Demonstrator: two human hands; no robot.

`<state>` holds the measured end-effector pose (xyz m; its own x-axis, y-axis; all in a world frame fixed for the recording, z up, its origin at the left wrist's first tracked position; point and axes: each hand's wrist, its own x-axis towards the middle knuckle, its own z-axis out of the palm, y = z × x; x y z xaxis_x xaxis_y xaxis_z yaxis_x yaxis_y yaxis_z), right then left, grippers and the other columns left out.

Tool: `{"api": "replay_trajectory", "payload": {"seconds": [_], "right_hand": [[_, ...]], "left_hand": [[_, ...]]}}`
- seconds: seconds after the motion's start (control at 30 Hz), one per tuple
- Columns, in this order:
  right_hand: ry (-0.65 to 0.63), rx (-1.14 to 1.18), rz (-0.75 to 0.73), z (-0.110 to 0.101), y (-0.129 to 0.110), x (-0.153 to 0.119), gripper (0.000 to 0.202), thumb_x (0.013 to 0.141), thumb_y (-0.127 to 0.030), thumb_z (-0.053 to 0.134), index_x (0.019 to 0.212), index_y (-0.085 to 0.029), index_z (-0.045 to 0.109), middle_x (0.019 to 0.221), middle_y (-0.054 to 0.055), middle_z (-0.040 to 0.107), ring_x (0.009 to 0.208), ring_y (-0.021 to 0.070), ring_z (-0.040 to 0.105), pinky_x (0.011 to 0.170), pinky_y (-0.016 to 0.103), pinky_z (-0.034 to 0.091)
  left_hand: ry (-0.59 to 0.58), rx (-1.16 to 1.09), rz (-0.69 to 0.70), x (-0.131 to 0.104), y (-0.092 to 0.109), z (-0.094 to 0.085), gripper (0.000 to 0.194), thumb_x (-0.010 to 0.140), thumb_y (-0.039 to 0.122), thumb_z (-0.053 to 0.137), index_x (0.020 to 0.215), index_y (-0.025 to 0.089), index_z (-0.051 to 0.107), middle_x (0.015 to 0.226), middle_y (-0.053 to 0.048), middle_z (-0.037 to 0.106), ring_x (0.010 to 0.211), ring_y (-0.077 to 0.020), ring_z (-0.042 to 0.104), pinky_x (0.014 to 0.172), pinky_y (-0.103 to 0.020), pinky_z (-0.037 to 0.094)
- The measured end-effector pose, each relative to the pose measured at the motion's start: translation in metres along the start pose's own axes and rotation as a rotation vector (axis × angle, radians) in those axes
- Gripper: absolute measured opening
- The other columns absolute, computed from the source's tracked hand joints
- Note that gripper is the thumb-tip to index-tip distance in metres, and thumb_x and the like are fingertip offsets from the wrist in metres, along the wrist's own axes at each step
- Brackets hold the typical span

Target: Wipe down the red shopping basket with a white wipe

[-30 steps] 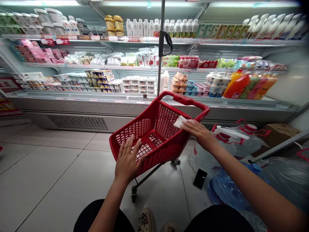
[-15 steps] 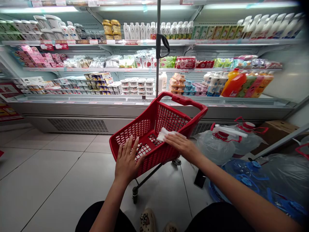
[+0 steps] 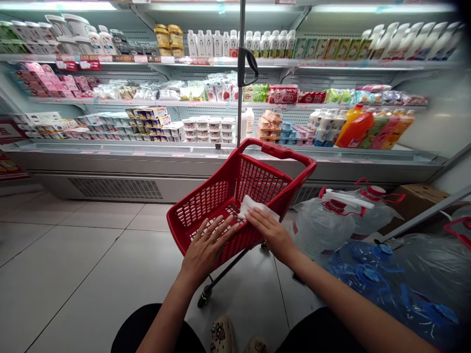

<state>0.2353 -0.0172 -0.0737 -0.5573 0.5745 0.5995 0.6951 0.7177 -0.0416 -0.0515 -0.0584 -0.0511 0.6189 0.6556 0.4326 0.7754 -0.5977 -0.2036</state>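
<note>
A red plastic shopping cart (image 3: 250, 240) on wheels stands in front of me, with lattice sides and a handle at its upper right. Against the rim on the near side rests my left hand (image 3: 208, 245), fingers spread and holding nothing. A white cloth or tissue (image 3: 250, 205) lies over the same rim farther right. My right hand (image 3: 271, 231) presses it there, its fingers together on top and the cloth showing past them.
Behind the cart runs a refrigerated display case (image 3: 176, 169) with shelves of dairy goods and drinks. A thin pole (image 3: 241, 59) with a black handle rises behind the cart. Large clear water jugs (image 3: 324, 223), blue jugs (image 3: 368, 274) and a cardboard box (image 3: 419, 196) are at right.
My left hand has moved right along the rim. My right hand has shifted slightly left with the cloth, which looks more spread out. The dark phone-like object on the floor is now mostly hidden.
</note>
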Motion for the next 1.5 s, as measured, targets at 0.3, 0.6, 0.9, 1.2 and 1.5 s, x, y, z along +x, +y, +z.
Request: {"api": "replay_trajectory", "payload": {"seconds": [0.3,0.6,0.9,1.2,1.5], "right_hand": [[0.070,-0.166,0.081,-0.055,0.097,-0.013,0.084,0.090,0.008,0.032,0.165,-0.030,0.033,0.165,0.003,0.045,0.155,0.0222,0.036,0.129,0.053,0.034],[0.028,-0.153,0.055,-0.031,0.079,-0.002,0.087,0.087,0.005,0.034,0.168,-0.028,0.026,0.167,0.005,0.042,0.156,0.0224,0.035,0.128,0.052,0.036],[0.162,-0.124,0.221,-0.039,0.088,-0.006,0.096,0.078,0.007,0.034,0.166,-0.028,0.031,0.165,0.004,0.044,0.157,0.0228,0.032,0.127,0.054,0.037],[0.001,-0.168,-0.006,-0.050,0.097,-0.002,0.080,0.091,0.004,0.035,0.164,-0.028,0.036,0.162,0.004,0.049,0.151,0.0215,0.044,0.129,0.051,0.035],[0.091,-0.116,0.136,-0.032,0.076,-0.005,0.086,0.084,0.008,0.033,0.164,-0.025,0.036,0.161,0.007,0.050,0.155,0.0215,0.036,0.126,0.050,0.040]], "left_hand": [[0.017,-0.011,-0.127,0.005,0.012,-0.010,0.082,0.097,0.004,0.038,0.168,0.037,0.015,0.172,0.005,0.027,0.160,-0.0187,0.026,0.134,-0.051,0.004],[0.035,-0.106,-0.263,0.103,0.086,0.033,0.091,0.101,0.045,0.056,0.170,0.017,0.004,0.175,-0.013,0.015,0.161,-0.0323,0.024,0.128,-0.052,0.029],[0.014,-0.013,-0.270,0.102,0.086,0.055,0.074,0.103,0.028,0.046,0.169,0.024,0.012,0.175,-0.005,0.013,0.157,-0.0300,0.034,0.122,-0.054,0.040],[0.034,-0.048,-0.267,0.100,0.085,0.050,0.078,0.100,0.026,0.047,0.170,0.026,0.011,0.175,-0.006,0.016,0.156,-0.0307,0.035,0.120,-0.056,0.040],[0.002,-0.033,-0.284,0.101,0.089,0.046,0.076,0.100,0.026,0.047,0.169,0.022,0.014,0.175,-0.008,0.015,0.157,-0.0293,0.034,0.119,-0.056,0.041]]}}
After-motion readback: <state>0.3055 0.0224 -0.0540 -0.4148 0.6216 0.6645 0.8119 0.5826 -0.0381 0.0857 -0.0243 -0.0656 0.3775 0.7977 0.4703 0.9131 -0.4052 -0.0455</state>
